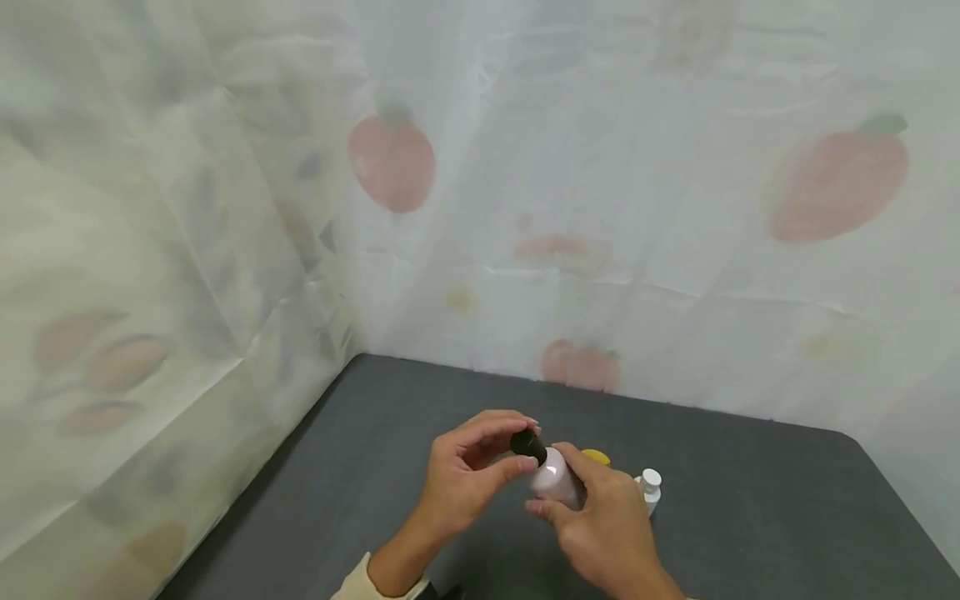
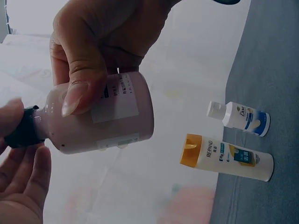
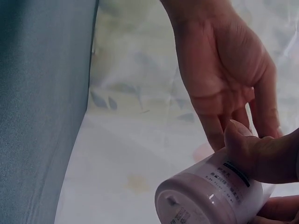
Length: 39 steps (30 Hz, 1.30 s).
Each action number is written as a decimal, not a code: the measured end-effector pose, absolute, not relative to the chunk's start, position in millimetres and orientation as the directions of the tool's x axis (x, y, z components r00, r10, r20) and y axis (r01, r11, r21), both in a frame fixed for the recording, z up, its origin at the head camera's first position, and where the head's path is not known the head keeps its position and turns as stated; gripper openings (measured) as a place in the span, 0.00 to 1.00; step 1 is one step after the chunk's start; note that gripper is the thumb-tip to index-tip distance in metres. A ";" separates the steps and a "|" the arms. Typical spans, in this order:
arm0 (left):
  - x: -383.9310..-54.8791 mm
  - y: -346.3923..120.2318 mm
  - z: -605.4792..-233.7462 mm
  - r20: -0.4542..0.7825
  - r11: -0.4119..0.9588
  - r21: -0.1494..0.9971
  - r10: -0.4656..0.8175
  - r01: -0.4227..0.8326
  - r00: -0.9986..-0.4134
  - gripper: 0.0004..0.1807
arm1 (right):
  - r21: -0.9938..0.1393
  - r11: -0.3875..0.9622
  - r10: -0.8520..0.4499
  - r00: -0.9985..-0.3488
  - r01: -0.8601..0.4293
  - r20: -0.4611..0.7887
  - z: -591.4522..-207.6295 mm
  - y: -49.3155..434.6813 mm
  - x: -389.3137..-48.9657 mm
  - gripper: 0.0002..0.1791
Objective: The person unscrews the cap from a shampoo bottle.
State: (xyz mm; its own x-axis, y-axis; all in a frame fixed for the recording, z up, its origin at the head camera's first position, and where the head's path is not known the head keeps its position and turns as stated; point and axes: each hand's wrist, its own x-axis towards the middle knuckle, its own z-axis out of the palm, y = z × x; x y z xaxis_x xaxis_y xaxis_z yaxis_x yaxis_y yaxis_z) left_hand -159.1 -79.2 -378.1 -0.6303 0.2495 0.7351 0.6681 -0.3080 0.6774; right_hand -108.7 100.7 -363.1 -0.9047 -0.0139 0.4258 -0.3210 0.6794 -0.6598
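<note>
A pale pink bottle [image 2: 70,133] with a printed label is held tilted above the table. My right hand [image 1: 611,521] grips its body, thumb across the label. With thumb and fingertips my left hand [image 1: 468,471] pinches the black cap [image 1: 528,446] at the bottle's neck. In the right wrist view the bottle's base [image 3: 182,207] faces the camera, while the left hand [image 3: 229,70] reaches down toward the far end, where the cap is hidden.
Beyond the right hand stand a white bottle with a yellow cap [image 2: 191,150] and a smaller white-and-blue bottle [image 2: 247,119]. Both are upright on the dark grey table [image 1: 750,500]. Printed white curtains [image 1: 675,208] enclose the table's back and left side.
</note>
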 end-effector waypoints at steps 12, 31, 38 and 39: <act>-155.5 -80.5 -375.4 0.750 -0.372 0.661 0.292 0.652 -0.593 0.16 | -0.661 0.675 -0.017 -0.903 -0.328 0.430 -358.4 99.5 -106.1 0.29; -151.9 -81.8 -374.3 0.727 -0.378 0.683 0.275 0.625 -0.629 0.19 | -0.673 0.661 -0.009 -0.900 -0.332 0.436 -357.1 99.3 -103.5 0.30; -154.2 -81.1 -373.1 0.733 -0.328 0.679 0.247 0.657 -0.634 0.19 | -0.692 0.658 -0.017 -0.925 -0.297 0.380 -357.9 99.6 -102.3 0.30; -154.5 -80.3 -372.7 0.739 -0.348 0.672 0.254 0.654 -0.624 0.19 | -0.693 0.655 -0.022 -0.925 -0.300 0.379 -358.5 99.3 -101.6 0.31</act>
